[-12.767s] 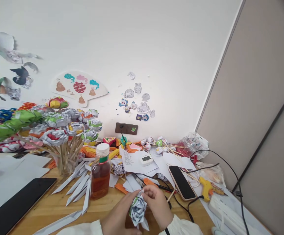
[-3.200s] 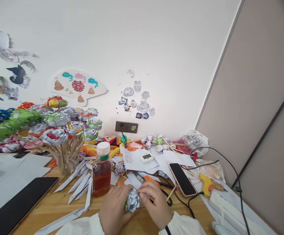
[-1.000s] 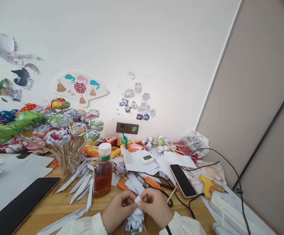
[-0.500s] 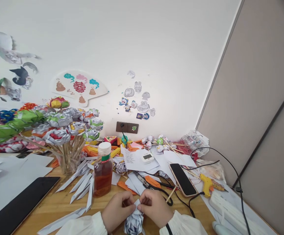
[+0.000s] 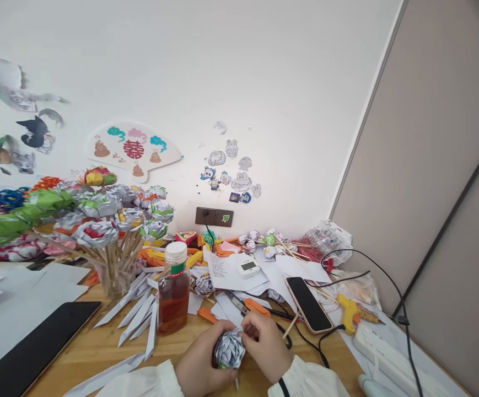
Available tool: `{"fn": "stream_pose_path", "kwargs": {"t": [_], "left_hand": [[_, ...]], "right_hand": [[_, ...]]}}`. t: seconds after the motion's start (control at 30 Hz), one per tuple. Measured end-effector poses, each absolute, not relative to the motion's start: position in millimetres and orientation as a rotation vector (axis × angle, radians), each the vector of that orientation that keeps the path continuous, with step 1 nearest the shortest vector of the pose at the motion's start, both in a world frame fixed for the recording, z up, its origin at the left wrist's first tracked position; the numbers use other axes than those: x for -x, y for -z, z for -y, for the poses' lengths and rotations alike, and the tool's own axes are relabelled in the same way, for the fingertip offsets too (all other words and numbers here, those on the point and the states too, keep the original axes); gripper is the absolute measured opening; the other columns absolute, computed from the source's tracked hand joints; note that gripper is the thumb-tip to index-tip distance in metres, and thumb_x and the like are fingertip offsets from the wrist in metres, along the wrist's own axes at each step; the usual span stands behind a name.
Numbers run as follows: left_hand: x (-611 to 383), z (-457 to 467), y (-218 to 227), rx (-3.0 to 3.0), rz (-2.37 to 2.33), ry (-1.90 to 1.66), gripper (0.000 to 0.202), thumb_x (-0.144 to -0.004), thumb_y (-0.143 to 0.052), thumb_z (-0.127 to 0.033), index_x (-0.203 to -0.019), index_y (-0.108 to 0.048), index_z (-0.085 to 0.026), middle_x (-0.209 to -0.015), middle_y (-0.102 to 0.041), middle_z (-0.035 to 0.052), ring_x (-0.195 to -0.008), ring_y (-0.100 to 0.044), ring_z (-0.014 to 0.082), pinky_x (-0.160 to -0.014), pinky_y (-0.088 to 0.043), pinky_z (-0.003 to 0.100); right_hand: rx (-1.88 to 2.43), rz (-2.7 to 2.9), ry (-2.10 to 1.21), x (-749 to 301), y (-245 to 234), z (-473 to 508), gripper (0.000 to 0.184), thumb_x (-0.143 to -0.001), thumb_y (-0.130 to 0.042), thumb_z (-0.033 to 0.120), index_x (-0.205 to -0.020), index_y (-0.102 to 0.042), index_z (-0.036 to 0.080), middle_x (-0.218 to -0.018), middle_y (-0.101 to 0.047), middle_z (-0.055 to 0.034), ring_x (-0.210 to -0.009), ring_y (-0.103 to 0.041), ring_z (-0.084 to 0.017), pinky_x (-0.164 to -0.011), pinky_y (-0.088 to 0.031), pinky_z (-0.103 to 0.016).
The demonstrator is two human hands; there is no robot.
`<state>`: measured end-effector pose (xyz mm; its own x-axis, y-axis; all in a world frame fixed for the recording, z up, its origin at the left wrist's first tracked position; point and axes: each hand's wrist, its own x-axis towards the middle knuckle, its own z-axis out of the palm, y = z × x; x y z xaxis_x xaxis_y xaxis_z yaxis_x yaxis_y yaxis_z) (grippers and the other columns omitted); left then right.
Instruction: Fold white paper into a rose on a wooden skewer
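Note:
A folded paper flower (image 5: 230, 349), whitish-grey with a bit of green at its lower left, is held just above the wooden table at the bottom centre. My left hand (image 5: 202, 361) wraps round its left side and underside, thumb below. With thumb and fingertips, my right hand (image 5: 265, 343) pinches a petal at the flower's upper right edge. Just beyond the hands lie black-handled scissors (image 5: 285, 334), mostly hidden behind my right hand. A bottle of amber liquid (image 5: 173, 295) with a white cap stands left of them.
Folded white paper strips (image 5: 138, 317) lie left of the bottle. A bunch of paper flowers (image 5: 102, 215) stands behind. A black tablet (image 5: 36, 347) rests at left. To the right are a phone (image 5: 309, 304), a yellow glue gun (image 5: 349, 314), cables and a power strip (image 5: 388, 353).
The flower has been raised and turned so its petalled face shows. My left hand has shifted from pinching the tip to cupping the flower; my right hand still pinches its edge.

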<state>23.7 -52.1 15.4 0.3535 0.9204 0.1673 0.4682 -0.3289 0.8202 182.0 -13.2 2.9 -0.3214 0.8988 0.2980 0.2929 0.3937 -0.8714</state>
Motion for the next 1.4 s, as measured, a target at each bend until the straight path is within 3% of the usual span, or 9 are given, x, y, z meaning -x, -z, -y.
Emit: {"fn": "stream_pose_path", "kwargs": {"t": [0.17, 0.43, 0.57, 0.67, 0.8, 0.97, 1.13, 1.27, 1.4], "left_hand": [[-26, 55, -23, -1.925, -1.167, -0.869, 0.045, -0.052, -0.058, -0.005, -0.093, -0.046, -0.020, -0.089, -0.058, -0.0008, -0.083, -0.052, 0.0164, -0.075, -0.042, 0.023], [-27, 58, -20, -1.959, -1.206, -0.877, 0.042, -0.052, -0.054, -0.005, -0.091, -0.049, -0.019, -0.087, -0.060, -0.0002, -0.081, -0.054, 0.0170, -0.073, -0.043, 0.023], [-27, 54, -14, -1.947, -1.297, -0.965, 0.051, -0.051, -0.056, -0.005, -0.099, -0.049, -0.019, -0.098, -0.061, 0.0040, -0.092, -0.054, 0.0208, -0.082, -0.042, 0.028], [-25, 52, -11, -1.938, -1.385, -1.004, 0.057, -0.051, -0.059, -0.006, -0.106, -0.049, -0.018, -0.109, -0.059, 0.0079, -0.101, -0.051, 0.0245, -0.090, -0.037, 0.034], [-23, 51, -12, -1.941, -1.354, -1.046, 0.058, -0.054, -0.062, -0.010, -0.110, -0.050, -0.021, -0.115, -0.057, 0.0076, -0.106, -0.049, 0.0250, -0.094, -0.035, 0.038], [-24, 53, -13, -1.918, -1.335, -1.146, 0.059, -0.061, -0.058, -0.014, -0.118, -0.044, -0.018, -0.121, -0.051, 0.0110, -0.112, -0.044, 0.0256, -0.096, -0.033, 0.039], [-27, 56, -14, -1.970, -1.244, -1.190, 0.068, -0.050, -0.061, -0.003, -0.113, -0.046, -0.022, -0.114, -0.054, 0.0069, -0.108, -0.046, 0.0243, -0.093, -0.036, 0.035], [-28, 56, -19, -1.954, -1.286, -1.260, 0.050, -0.054, -0.060, -0.005, -0.100, -0.054, -0.023, -0.101, -0.061, 0.0051, -0.096, -0.054, 0.0231, -0.086, -0.042, 0.033], [-26, 57, -25, -1.964, -1.307, -1.337, 0.038, -0.057, -0.061, -0.011, -0.094, -0.058, -0.021, -0.093, -0.064, 0.0051, -0.089, -0.058, 0.0230, -0.079, -0.046, 0.031]], "right_hand": [[0.995, 1.895, -0.979, -186, -6, 13, 0.009, -0.069, -0.051, 0.015, -0.071, -0.058, 0.019, -0.059, -0.055, 0.0011, -0.057, -0.052, -0.014, -0.052, -0.038, -0.023], [1.059, 2.182, -0.437, -189, -6, 16, 0.014, -0.071, -0.051, 0.013, -0.068, -0.061, 0.022, -0.063, -0.058, -0.0015, -0.063, -0.051, -0.017, -0.058, -0.034, -0.026], [0.967, 2.219, -0.378, -187, -10, 23, 0.023, -0.080, -0.042, 0.016, -0.086, -0.062, 0.024, -0.078, -0.062, -0.0046, -0.075, -0.053, -0.020, -0.066, -0.036, -0.029], [0.874, 2.228, -0.417, -186, -16, 27, 0.026, -0.084, -0.039, 0.020, -0.098, -0.060, 0.024, -0.087, -0.062, -0.0050, -0.081, -0.053, -0.020, -0.072, -0.038, -0.031], [0.801, 2.127, -0.556, -187, -22, 29, 0.025, -0.086, -0.039, 0.026, -0.096, -0.062, 0.024, -0.096, -0.061, -0.0048, -0.091, -0.052, -0.019, -0.082, -0.037, -0.032], [0.669, 2.128, -0.534, -190, -25, 28, 0.026, -0.085, -0.041, 0.029, -0.107, -0.054, 0.024, -0.102, -0.057, -0.0060, -0.097, -0.049, -0.020, -0.086, -0.036, -0.036], [0.677, 2.036, -0.675, -189, -25, 27, 0.027, -0.086, -0.038, 0.035, -0.093, -0.061, 0.024, -0.099, -0.056, -0.0059, -0.097, -0.048, -0.019, -0.087, -0.036, -0.035], [0.816, 1.754, -0.977, -188, -16, 20, 0.032, -0.084, -0.037, 0.044, -0.097, -0.057, 0.022, -0.098, -0.056, -0.0063, -0.088, -0.052, -0.018, -0.079, -0.041, -0.031], [0.879, 1.562, -1.311, -186, -5, 14, 0.036, -0.078, -0.045, 0.050, -0.088, -0.057, 0.018, -0.077, -0.058, -0.0043, -0.063, -0.055, -0.014, -0.060, -0.044, -0.027]]}}
